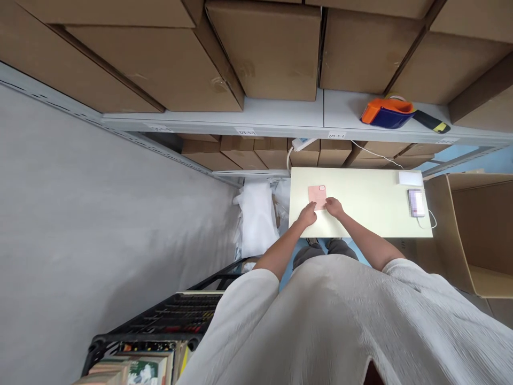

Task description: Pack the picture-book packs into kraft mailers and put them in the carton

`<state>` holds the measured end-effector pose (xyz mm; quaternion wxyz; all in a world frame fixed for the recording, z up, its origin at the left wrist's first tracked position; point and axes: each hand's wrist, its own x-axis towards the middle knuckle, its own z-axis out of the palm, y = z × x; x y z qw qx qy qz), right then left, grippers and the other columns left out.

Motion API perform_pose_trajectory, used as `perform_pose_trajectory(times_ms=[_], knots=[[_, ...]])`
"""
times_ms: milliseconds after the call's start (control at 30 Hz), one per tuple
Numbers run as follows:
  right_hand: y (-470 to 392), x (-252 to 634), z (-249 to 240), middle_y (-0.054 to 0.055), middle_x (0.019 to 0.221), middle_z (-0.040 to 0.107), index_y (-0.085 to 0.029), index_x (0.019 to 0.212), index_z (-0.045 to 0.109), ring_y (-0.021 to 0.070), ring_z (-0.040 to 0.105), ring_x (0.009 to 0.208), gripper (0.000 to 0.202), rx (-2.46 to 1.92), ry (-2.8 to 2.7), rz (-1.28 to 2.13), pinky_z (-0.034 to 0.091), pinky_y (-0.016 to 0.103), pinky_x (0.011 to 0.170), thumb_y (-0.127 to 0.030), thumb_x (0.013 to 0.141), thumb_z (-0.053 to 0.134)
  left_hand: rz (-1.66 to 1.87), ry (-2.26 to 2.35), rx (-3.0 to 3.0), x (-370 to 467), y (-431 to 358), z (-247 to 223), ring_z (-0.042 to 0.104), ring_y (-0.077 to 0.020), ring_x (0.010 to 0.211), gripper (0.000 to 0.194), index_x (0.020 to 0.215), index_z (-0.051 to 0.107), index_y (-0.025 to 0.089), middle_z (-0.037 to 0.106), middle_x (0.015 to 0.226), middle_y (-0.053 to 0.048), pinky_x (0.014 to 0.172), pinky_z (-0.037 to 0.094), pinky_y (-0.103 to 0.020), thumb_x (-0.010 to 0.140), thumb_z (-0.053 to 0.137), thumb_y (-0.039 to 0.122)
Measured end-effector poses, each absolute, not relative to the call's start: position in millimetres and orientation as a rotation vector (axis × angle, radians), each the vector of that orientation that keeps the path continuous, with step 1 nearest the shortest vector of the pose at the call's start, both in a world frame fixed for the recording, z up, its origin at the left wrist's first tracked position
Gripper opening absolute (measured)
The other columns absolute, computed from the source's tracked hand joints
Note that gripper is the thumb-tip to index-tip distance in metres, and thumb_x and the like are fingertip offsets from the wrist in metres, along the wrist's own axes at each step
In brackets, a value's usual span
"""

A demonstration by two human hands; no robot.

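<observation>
A small flat pink item (pixel 317 197) with a rounded white patch at its upper right lies on the pale table (pixel 368 219). My left hand (pixel 308 214) is closed at its lower left corner, fingertips on the edge. At the lower right corner, my right hand (pixel 333 207) is closed with finger and thumb on the edge. Both hands pinch the same near side of the pink item.
On the table's right are a white box (pixel 410 178) and a phone (pixel 416 203) with a cable. An open carton (pixel 457 230) stands right of it. The shelf (pixel 280 115) above holds cartons and a tape dispenser (pixel 387 113). A book crate (pixel 148 338) is lower left.
</observation>
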<state>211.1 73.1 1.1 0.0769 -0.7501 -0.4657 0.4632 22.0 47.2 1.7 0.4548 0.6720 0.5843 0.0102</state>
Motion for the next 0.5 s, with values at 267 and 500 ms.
perform_pose_trajectory(times_ms=[267,500], knots=[[83,212,-10,0.01,0.126,0.082,-0.02,0.132,0.073,0.0261,0.076,0.118,0.053,-2.285,-1.211,1.376,0.061,0.036,0.1,-0.021,0.079,0.07,-0.045,1.438,1.632,18,55,10,0.052,-0.0273,0.162,0.078,0.174,0.046,0.018,0.052,0.177,-0.009,0.136,0.041,-0.038,0.097,0.055,0.01],[76,207,-15,0.005,0.087,0.076,-0.022,0.097,0.068,0.0213,0.072,0.084,0.017,-2.292,-1.144,1.432,0.056,0.028,0.067,-0.029,0.083,0.073,0.099,1.491,1.513,13,52,3,0.057,-0.0265,0.157,0.068,0.169,0.053,0.019,0.059,0.171,-0.009,0.133,0.043,-0.036,0.101,0.056,0.017]])
